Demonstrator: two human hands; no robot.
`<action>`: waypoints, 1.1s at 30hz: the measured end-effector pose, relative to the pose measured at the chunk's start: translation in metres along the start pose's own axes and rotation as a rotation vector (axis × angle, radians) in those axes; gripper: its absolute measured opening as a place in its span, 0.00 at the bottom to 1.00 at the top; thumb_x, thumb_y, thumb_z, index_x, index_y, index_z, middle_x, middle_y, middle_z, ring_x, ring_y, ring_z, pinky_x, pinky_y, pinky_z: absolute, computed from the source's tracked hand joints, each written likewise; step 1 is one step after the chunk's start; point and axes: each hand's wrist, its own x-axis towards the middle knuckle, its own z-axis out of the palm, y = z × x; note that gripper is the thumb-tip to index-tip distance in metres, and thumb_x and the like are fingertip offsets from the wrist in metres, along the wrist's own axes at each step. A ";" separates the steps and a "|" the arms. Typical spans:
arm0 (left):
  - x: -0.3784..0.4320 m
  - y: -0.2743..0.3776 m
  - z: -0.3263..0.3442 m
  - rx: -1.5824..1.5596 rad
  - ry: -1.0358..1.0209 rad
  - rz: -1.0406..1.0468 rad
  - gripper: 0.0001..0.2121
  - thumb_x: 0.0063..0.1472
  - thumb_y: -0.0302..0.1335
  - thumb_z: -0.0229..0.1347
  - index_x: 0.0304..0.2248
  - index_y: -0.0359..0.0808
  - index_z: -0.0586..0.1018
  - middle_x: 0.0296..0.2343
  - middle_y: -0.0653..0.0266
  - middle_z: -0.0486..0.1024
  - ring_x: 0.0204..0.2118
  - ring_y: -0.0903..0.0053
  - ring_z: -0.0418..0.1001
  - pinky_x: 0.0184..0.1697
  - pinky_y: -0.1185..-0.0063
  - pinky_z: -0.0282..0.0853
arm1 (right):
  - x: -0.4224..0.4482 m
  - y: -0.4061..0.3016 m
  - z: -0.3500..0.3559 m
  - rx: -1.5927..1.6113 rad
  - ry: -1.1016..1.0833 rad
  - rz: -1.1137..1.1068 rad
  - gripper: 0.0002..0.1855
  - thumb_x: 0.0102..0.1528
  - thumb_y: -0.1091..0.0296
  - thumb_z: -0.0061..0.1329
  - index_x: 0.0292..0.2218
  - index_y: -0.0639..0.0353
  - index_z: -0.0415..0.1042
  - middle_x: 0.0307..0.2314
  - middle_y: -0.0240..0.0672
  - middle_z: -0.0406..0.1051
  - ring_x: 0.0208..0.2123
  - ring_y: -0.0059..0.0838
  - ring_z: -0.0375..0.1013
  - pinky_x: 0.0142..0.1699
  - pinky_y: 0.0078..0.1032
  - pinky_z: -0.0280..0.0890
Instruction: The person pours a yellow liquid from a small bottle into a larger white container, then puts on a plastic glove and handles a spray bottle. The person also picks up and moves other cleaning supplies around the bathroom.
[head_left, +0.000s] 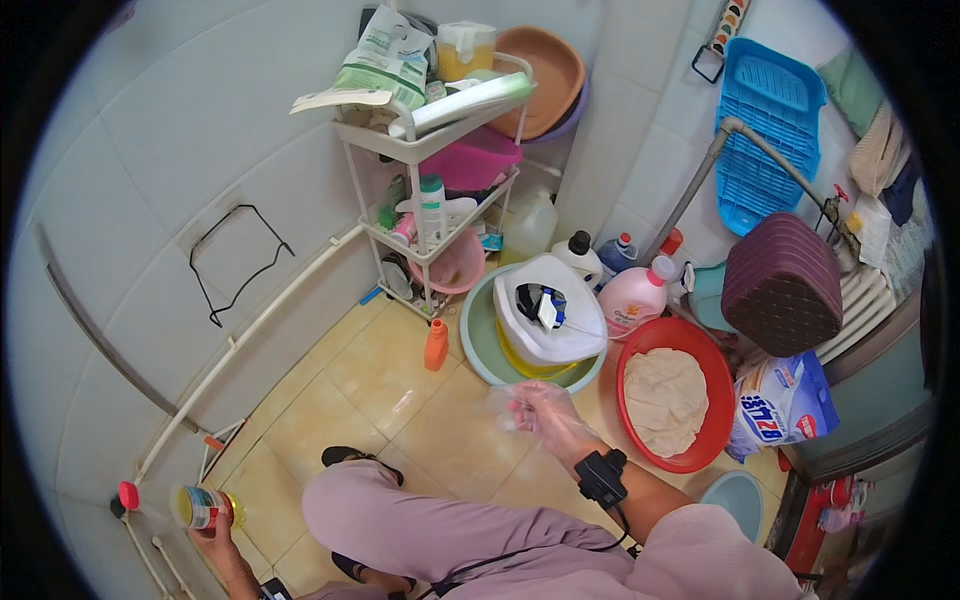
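Note:
At the lower left, my left hand (214, 536) grips a clear plastic bottle (201, 508) with a printed label and yellow contents. The bottle lies tilted on its side in my grasp, above the floor near the wall. My right hand (546, 416) wears a loose clear plastic glove and has its fingers curled, with no object visible in them. It hovers just in front of a pale green basin (480, 341). Inside that basin stands a white plastic tub (551, 341), with a dark-and-blue bundle and a white tag (548, 310) on it.
A red basin (624, 405) with cream cloth (666, 401) sits right of my hand, beside a detergent bag (780, 405). An orange bottle (436, 345) stands on the tiles. Behind are a loaded white shelf rack (416, 150), a pink bottle (634, 296) and a purple padded seat (784, 285).

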 end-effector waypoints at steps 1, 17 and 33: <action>0.000 -0.001 0.000 0.001 0.003 -0.002 0.27 0.54 0.23 0.55 0.53 0.34 0.61 0.48 0.60 0.65 0.50 0.72 0.64 0.54 0.75 0.57 | 0.003 0.001 -0.005 0.007 0.017 -0.023 0.11 0.53 0.68 0.50 0.37 0.61 0.68 0.25 0.30 0.69 0.21 0.16 0.65 0.26 0.16 0.64; -0.015 0.015 0.012 0.007 -0.039 0.038 0.30 0.51 0.28 0.61 0.52 0.32 0.62 0.46 0.59 0.66 0.49 0.72 0.64 0.53 0.75 0.57 | 0.028 -0.028 -0.054 -0.186 0.342 -0.309 0.12 0.52 0.69 0.51 0.39 0.55 0.68 0.23 0.24 0.66 0.22 0.14 0.64 0.26 0.13 0.59; -0.025 0.026 0.044 -0.064 -0.177 0.145 0.27 0.45 0.28 0.67 0.44 0.34 0.69 0.39 0.64 0.72 0.42 0.77 0.71 0.47 0.77 0.65 | -0.061 -0.116 -0.024 0.081 -0.039 -0.568 0.10 0.54 0.67 0.50 0.38 0.56 0.68 0.27 0.25 0.69 0.23 0.13 0.65 0.25 0.12 0.60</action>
